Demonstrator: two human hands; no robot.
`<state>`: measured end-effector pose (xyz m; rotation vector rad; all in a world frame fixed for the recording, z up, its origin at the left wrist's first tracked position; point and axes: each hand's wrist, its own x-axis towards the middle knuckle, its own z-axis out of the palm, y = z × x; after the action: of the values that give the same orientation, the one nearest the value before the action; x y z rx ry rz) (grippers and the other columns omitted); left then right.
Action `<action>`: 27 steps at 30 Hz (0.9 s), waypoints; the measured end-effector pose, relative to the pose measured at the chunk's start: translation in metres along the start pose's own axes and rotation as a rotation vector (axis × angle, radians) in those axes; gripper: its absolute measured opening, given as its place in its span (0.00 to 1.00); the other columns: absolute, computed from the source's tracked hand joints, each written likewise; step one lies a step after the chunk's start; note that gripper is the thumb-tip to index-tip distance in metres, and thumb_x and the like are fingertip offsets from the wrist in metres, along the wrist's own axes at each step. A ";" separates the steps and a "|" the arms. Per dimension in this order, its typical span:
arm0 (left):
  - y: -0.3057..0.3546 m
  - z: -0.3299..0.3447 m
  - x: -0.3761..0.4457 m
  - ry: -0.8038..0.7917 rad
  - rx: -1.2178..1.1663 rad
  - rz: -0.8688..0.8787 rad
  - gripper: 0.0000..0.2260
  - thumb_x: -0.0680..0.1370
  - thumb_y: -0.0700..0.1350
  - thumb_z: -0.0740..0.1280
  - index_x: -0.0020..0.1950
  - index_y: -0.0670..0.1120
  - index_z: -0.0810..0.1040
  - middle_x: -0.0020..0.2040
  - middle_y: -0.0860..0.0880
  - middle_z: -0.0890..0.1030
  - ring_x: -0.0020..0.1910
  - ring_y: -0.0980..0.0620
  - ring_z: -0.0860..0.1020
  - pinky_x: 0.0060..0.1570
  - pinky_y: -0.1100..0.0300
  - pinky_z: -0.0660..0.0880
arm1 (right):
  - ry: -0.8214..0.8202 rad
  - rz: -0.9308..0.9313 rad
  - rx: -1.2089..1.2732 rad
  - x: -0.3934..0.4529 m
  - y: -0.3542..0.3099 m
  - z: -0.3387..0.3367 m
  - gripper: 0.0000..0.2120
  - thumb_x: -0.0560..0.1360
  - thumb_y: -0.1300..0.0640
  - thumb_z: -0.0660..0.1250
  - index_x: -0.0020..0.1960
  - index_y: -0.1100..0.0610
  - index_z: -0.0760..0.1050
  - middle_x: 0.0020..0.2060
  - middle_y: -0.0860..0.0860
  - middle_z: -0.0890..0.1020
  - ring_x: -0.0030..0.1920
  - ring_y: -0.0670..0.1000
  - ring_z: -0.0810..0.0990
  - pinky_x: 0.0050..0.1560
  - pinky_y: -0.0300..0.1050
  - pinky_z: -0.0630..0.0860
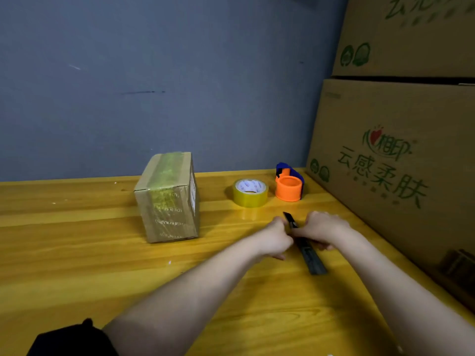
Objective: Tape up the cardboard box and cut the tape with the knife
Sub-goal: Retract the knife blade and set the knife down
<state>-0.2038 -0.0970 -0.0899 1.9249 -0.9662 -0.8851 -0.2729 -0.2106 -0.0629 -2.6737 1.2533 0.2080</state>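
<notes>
Both bare hands, left hand point(276, 237) and right hand point(322, 228), gripping slim black knife point(307, 249), taped cardboard box point(168, 199) beyond

Tape roll point(250, 192) right of box point(168, 197).

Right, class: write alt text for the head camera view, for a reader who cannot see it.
Two bare hands, the left hand and right hand, hold a black utility knife over a yellow wooden table. Behind stand a taped cardboard box, a yellow tape roll and an orange and blue tape dispenser.
</notes>
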 end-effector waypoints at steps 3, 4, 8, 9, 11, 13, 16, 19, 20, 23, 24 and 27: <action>0.006 0.008 -0.006 -0.019 -0.010 0.002 0.24 0.77 0.35 0.58 0.73 0.42 0.57 0.56 0.42 0.71 0.44 0.49 0.72 0.35 0.62 0.71 | -0.002 0.013 0.004 -0.004 -0.006 0.004 0.21 0.69 0.36 0.64 0.34 0.55 0.70 0.32 0.50 0.77 0.33 0.52 0.78 0.43 0.45 0.80; 0.007 0.009 -0.008 -0.023 -0.015 0.002 0.25 0.77 0.35 0.58 0.74 0.42 0.57 0.55 0.42 0.71 0.42 0.50 0.71 0.35 0.61 0.69 | -0.007 0.022 0.016 -0.005 -0.008 0.005 0.20 0.70 0.38 0.64 0.35 0.55 0.70 0.34 0.51 0.77 0.35 0.52 0.80 0.43 0.46 0.81; 0.009 0.010 -0.013 -0.021 -0.063 -0.010 0.27 0.77 0.35 0.59 0.75 0.42 0.57 0.52 0.46 0.72 0.43 0.50 0.71 0.35 0.63 0.67 | -0.005 0.065 0.063 -0.007 -0.013 0.010 0.20 0.72 0.38 0.63 0.39 0.56 0.70 0.42 0.53 0.78 0.47 0.56 0.82 0.49 0.48 0.80; 0.009 0.010 -0.014 -0.015 -0.096 -0.009 0.27 0.76 0.35 0.60 0.75 0.43 0.57 0.49 0.48 0.72 0.42 0.51 0.71 0.37 0.64 0.68 | -0.004 0.076 0.093 -0.006 -0.013 0.011 0.20 0.71 0.37 0.63 0.38 0.55 0.70 0.41 0.53 0.78 0.49 0.56 0.82 0.49 0.48 0.80; 0.009 0.009 -0.015 0.015 -0.197 -0.013 0.27 0.76 0.34 0.60 0.74 0.44 0.59 0.50 0.49 0.72 0.48 0.52 0.72 0.41 0.63 0.71 | -0.005 0.088 0.176 -0.003 -0.011 0.013 0.22 0.70 0.37 0.64 0.37 0.56 0.71 0.38 0.53 0.78 0.46 0.57 0.82 0.44 0.47 0.78; 0.008 0.007 -0.018 0.046 -0.308 0.013 0.26 0.76 0.34 0.58 0.74 0.45 0.59 0.60 0.50 0.70 0.55 0.51 0.70 0.44 0.62 0.73 | 0.006 0.058 0.340 0.003 -0.008 0.015 0.22 0.69 0.38 0.66 0.43 0.59 0.75 0.35 0.54 0.77 0.37 0.56 0.78 0.36 0.44 0.73; 0.004 0.000 -0.020 0.145 -0.351 0.149 0.25 0.76 0.33 0.58 0.73 0.46 0.59 0.65 0.53 0.67 0.60 0.49 0.72 0.50 0.59 0.74 | 0.070 -0.041 0.704 0.000 -0.012 0.011 0.15 0.73 0.49 0.68 0.52 0.59 0.72 0.31 0.52 0.74 0.28 0.50 0.72 0.26 0.40 0.65; -0.006 -0.015 -0.020 0.288 -0.359 0.247 0.26 0.77 0.32 0.60 0.73 0.45 0.59 0.70 0.48 0.67 0.61 0.44 0.74 0.56 0.55 0.73 | 0.098 -0.166 1.031 -0.011 -0.028 0.006 0.15 0.74 0.54 0.68 0.59 0.54 0.70 0.44 0.53 0.79 0.36 0.47 0.74 0.29 0.40 0.67; -0.010 -0.021 -0.020 0.318 -0.375 0.244 0.25 0.77 0.34 0.61 0.73 0.46 0.59 0.70 0.47 0.66 0.61 0.44 0.74 0.55 0.55 0.75 | 0.102 -0.214 1.107 -0.014 -0.035 0.005 0.16 0.75 0.55 0.68 0.61 0.54 0.71 0.48 0.54 0.80 0.38 0.46 0.76 0.32 0.40 0.68; -0.020 -0.040 -0.027 0.289 -0.445 0.162 0.22 0.79 0.40 0.63 0.71 0.46 0.60 0.65 0.45 0.70 0.58 0.48 0.75 0.44 0.60 0.76 | 0.098 -0.329 1.254 -0.018 -0.063 0.008 0.11 0.75 0.59 0.68 0.56 0.57 0.75 0.48 0.57 0.83 0.39 0.46 0.79 0.34 0.38 0.72; -0.024 -0.047 -0.029 0.248 -0.474 0.133 0.19 0.80 0.41 0.62 0.69 0.46 0.62 0.62 0.45 0.72 0.53 0.50 0.77 0.42 0.60 0.77 | 0.087 -0.346 1.313 -0.018 -0.074 0.010 0.08 0.74 0.60 0.68 0.52 0.57 0.75 0.46 0.58 0.82 0.38 0.47 0.79 0.32 0.36 0.73; -0.038 -0.065 -0.038 0.151 -0.544 0.095 0.12 0.81 0.45 0.59 0.63 0.45 0.67 0.51 0.45 0.79 0.38 0.52 0.80 0.36 0.59 0.80 | 0.039 -0.385 1.424 -0.017 -0.102 0.019 0.07 0.74 0.61 0.69 0.50 0.59 0.72 0.42 0.57 0.82 0.38 0.48 0.79 0.32 0.34 0.74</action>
<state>-0.1559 -0.0280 -0.0855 1.4451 -0.6369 -0.8297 -0.2057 -0.1298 -0.0676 -1.5463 0.4561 -0.5756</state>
